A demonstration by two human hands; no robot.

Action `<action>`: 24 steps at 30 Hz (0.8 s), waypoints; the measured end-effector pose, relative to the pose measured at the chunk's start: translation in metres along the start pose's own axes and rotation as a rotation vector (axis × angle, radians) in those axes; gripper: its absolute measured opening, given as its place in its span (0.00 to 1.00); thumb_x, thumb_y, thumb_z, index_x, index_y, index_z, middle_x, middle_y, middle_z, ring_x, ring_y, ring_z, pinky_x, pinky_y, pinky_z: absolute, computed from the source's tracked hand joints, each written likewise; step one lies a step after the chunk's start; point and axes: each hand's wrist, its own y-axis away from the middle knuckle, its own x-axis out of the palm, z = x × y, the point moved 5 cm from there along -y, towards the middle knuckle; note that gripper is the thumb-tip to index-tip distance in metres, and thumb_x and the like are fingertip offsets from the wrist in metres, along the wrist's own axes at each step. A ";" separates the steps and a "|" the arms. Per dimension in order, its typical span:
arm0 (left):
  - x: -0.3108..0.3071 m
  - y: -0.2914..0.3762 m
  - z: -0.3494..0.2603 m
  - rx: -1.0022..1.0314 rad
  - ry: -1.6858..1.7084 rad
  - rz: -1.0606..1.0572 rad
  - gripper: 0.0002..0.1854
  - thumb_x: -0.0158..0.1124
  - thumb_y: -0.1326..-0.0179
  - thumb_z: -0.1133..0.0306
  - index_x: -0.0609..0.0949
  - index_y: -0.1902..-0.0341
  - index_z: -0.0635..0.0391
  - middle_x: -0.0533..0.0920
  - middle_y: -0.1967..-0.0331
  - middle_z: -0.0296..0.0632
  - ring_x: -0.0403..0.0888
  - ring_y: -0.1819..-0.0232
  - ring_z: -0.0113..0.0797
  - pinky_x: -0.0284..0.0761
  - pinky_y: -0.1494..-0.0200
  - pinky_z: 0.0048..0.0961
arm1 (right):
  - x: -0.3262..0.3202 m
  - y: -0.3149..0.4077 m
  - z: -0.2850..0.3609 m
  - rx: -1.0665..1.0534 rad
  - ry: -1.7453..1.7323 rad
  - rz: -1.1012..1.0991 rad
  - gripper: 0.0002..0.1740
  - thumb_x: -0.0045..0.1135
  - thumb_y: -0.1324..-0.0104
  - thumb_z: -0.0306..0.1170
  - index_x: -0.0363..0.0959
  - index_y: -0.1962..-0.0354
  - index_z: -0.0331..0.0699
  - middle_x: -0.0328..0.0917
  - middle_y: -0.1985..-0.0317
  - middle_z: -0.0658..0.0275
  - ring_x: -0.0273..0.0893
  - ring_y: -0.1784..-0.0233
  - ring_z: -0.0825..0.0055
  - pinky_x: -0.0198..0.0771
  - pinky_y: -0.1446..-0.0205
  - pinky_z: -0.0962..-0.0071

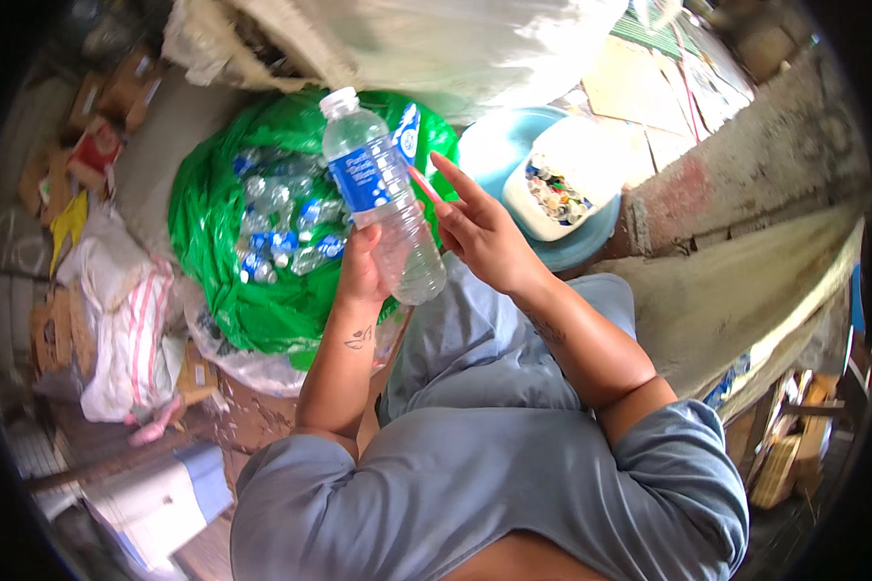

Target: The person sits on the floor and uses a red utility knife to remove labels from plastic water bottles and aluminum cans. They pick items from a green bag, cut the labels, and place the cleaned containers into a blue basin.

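My left hand is closed around the lower part of a clear plastic bottle with a white cap and a blue label, tilted with its cap away from me. A flap of that label stands loose on the bottle's right side. In my right hand is a slim pinkish-red tool, its tip at the bottle's side; its kind cannot be told. Behind my left hand, a green plastic bag lies spread around several bottles, some with blue labels.
Right of the bag, a white container of mixed caps rests in a light blue basin. A large whitish sack stands beyond. At left lie a striped woven sack and cardboard. A concrete ledge is at right.
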 end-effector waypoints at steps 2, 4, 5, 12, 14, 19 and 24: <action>0.003 -0.007 0.014 -0.143 0.047 0.131 0.37 0.65 0.53 0.49 0.70 0.44 0.62 0.76 0.52 0.44 0.76 0.53 0.39 0.72 0.48 0.37 | -0.016 0.001 0.001 0.048 -0.154 -0.089 0.36 0.55 0.36 0.33 0.48 0.34 0.38 0.73 0.75 0.67 0.65 0.75 0.86 0.65 0.71 0.81; 0.007 -0.016 0.034 -0.219 0.049 0.133 0.38 0.63 0.52 0.48 0.68 0.42 0.61 0.75 0.50 0.46 0.74 0.49 0.42 0.69 0.44 0.41 | -0.043 -0.004 0.000 -0.090 -0.011 -0.192 0.29 0.59 0.39 0.35 0.60 0.43 0.31 0.76 0.70 0.66 0.72 0.73 0.84 0.69 0.74 0.82; 0.009 -0.021 0.042 -0.250 0.051 0.130 0.39 0.62 0.52 0.48 0.67 0.41 0.60 0.75 0.48 0.47 0.73 0.47 0.44 0.67 0.43 0.43 | -0.056 0.000 0.011 -0.045 -0.033 -0.237 0.23 0.61 0.40 0.36 0.69 0.51 0.33 0.75 0.74 0.68 0.71 0.77 0.84 0.69 0.77 0.80; 0.102 -0.029 0.092 -0.583 0.287 0.697 0.47 0.67 0.51 0.47 0.55 0.32 0.52 0.71 0.47 0.46 0.73 0.51 0.44 0.56 0.39 0.57 | -0.143 0.050 0.031 -0.335 0.197 -0.568 0.08 0.60 0.46 0.28 0.76 0.72 0.30 0.78 0.80 0.61 0.74 0.76 0.80 0.69 0.69 0.75; 0.138 -0.020 0.117 -0.731 0.336 0.807 0.53 0.71 0.54 0.51 0.48 0.30 0.51 0.73 0.51 0.44 0.74 0.55 0.39 0.57 0.40 0.55 | -0.172 0.083 0.036 -0.353 0.190 -0.622 0.07 0.59 0.46 0.27 0.76 0.75 0.30 0.77 0.80 0.62 0.74 0.76 0.80 0.69 0.69 0.76; 0.186 -0.019 0.169 -0.992 0.303 0.870 0.64 0.74 0.56 0.54 0.34 0.30 0.53 0.76 0.61 0.43 0.76 0.63 0.36 0.60 0.41 0.51 | -0.237 0.149 0.036 -0.421 0.081 -0.793 0.04 0.55 0.46 0.24 0.77 0.76 0.33 0.77 0.81 0.66 0.73 0.77 0.83 0.67 0.71 0.80; 0.225 -0.014 0.212 -1.097 0.104 0.907 0.66 0.76 0.59 0.54 0.35 0.30 0.60 0.78 0.67 0.45 0.76 0.68 0.36 0.63 0.43 0.46 | -0.296 0.212 0.036 -0.496 0.111 -1.016 0.06 0.58 0.49 0.27 0.76 0.80 0.33 0.76 0.84 0.61 0.72 0.79 0.79 0.66 0.73 0.73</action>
